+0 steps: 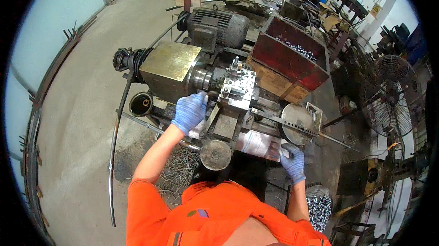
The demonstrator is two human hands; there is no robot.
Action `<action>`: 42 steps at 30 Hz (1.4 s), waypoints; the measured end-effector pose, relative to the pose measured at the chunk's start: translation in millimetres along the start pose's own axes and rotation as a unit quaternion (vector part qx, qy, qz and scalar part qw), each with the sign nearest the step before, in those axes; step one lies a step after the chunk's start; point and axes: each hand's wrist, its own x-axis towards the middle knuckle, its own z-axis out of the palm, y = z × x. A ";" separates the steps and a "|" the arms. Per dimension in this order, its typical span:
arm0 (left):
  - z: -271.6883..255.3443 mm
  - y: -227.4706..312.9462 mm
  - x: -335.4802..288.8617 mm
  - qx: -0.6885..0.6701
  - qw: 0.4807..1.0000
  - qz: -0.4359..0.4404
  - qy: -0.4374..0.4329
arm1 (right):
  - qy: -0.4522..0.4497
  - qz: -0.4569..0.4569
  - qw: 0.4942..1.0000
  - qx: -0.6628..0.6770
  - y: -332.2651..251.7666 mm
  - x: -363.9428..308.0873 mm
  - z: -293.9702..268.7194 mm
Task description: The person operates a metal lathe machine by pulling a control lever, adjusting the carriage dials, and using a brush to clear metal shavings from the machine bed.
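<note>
My left hand (190, 112), in a blue knit glove, is closed beside the spindle nose (201, 79) of a small metalworking machine. Its fingertips are next to the steel fixture block (238, 88); whatever they pinch is too small to make out. Lower and to the right, my right hand (292, 163), gloved alike, is over the right end of a printed sheet (257, 144). Its fingers are loosely bent, with the thumb apart, and I see nothing held in it. A perforated lever bar (286, 122) passes above that hand, in front of a round metal disc (298, 120).
Behind the brass-topped headstock (171, 61) sits an electric motor (217, 27). A red bin (292, 54) of small metal parts stands at the back right. Metal scraps (176, 173) litter the floor; a container of shiny parts (318, 207) is low right. A fan (388, 95) stands far right.
</note>
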 end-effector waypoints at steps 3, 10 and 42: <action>-9.6 -7.8 -12.0 0.022 1.000 0.002 0.019 | -0.003 -0.001 1.000 -0.010 -0.6 -0.7 1.6; -76.9 -9.5 8.4 0.004 0.975 0.027 0.219 | 0.014 0.007 1.000 -0.006 3.7 -15.2 -5.9; 22.5 -47.9 -110.6 -0.160 0.950 -0.218 -0.158 | -0.006 0.577 0.787 -0.216 275.2 -224.9 -170.2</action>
